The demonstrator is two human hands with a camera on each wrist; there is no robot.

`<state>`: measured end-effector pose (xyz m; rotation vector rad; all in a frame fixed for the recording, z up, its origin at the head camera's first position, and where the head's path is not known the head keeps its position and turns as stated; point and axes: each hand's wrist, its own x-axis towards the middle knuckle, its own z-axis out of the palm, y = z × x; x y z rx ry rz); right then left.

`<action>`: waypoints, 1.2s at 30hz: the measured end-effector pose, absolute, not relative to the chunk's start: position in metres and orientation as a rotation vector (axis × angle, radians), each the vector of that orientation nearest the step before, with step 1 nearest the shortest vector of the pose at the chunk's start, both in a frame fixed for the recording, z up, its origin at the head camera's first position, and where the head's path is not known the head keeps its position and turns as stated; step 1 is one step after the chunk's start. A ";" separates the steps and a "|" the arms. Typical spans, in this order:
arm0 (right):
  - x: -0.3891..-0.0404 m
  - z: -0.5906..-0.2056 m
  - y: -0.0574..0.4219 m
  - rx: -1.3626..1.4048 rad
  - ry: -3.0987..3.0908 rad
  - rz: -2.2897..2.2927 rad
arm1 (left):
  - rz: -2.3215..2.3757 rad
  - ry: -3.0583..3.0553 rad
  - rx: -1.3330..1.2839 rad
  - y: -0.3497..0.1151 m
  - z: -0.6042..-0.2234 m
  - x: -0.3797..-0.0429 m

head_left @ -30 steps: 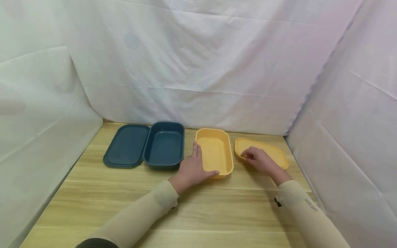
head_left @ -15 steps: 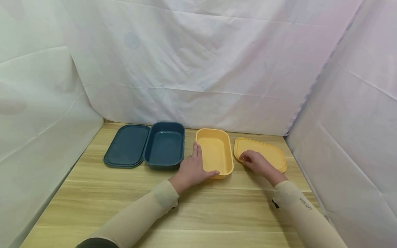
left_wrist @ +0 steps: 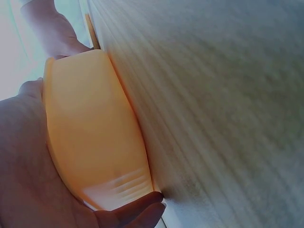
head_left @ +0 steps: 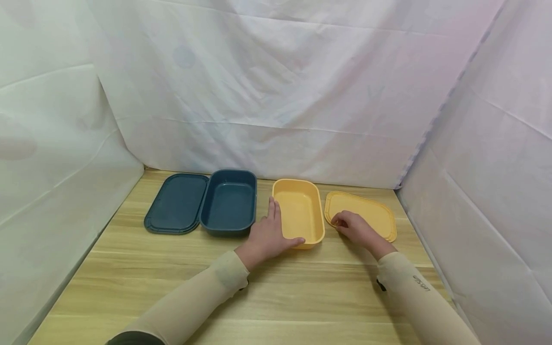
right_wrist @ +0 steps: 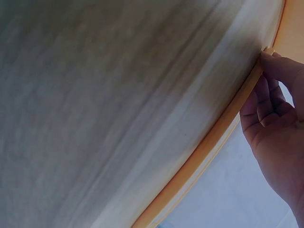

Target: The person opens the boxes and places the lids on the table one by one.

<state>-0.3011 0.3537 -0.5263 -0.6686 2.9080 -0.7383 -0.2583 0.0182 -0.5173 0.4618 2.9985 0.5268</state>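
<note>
A yellow rectangular food container (head_left: 303,206) stands uncovered on the table. My left hand (head_left: 264,235) rests against it, fingers stretched straight along its left side and thumb laid over the near rim. In the left wrist view the palm lies close to the container's wall (left_wrist: 90,118). To the right is its matching yellow lid (head_left: 371,213), low over the table and slightly turned. My right hand (head_left: 357,227) pinches the lid's near left edge between thumb and fingers. The right wrist view shows those fingertips on the lid's thin rim (right_wrist: 204,147).
A dark blue container (head_left: 228,201), uncovered, stands just left of the yellow one. Its dark blue lid (head_left: 177,203) lies flat beside it on the left. White cloth (head_left: 267,86) hangs behind the wood-grain table (head_left: 293,297) and along both sides.
The right hand and the yellow lid have shifted slightly left, and the lid has turned and come down a little. The left hand and the containers have stayed put.
</note>
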 end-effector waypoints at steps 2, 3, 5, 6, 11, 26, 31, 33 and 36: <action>-0.301 -0.527 0.354 -0.665 2.909 -0.737 | 0.536 2.999 0.464 0.018 -0.517 -0.258; -0.300 -0.527 0.353 -0.659 2.908 -0.742 | 0.542 2.998 0.466 0.018 -0.516 -0.258; -0.300 -0.528 0.353 -0.649 2.908 -0.750 | 0.544 2.999 0.467 0.018 -0.516 -0.257; -0.300 -0.528 0.353 -0.655 2.908 -0.752 | 0.547 3.000 0.469 0.018 -0.516 -0.257; -0.299 -0.529 0.354 -0.636 2.904 -0.770 | 0.542 2.995 0.467 0.018 -0.518 -0.258; -0.289 -0.513 0.384 -0.431 2.986 -0.820 | 0.538 2.992 0.480 0.018 -0.519 -0.259; -0.287 -0.506 0.400 -0.388 3.022 -0.846 | 0.544 2.999 0.478 0.018 -0.520 -0.260; -0.287 -0.505 0.408 -0.375 3.055 -0.840 | 0.548 2.999 0.476 0.018 -0.521 -0.260; -0.286 -0.504 0.423 -0.293 3.124 -0.826 | 0.555 3.001 0.480 0.018 -0.521 -0.260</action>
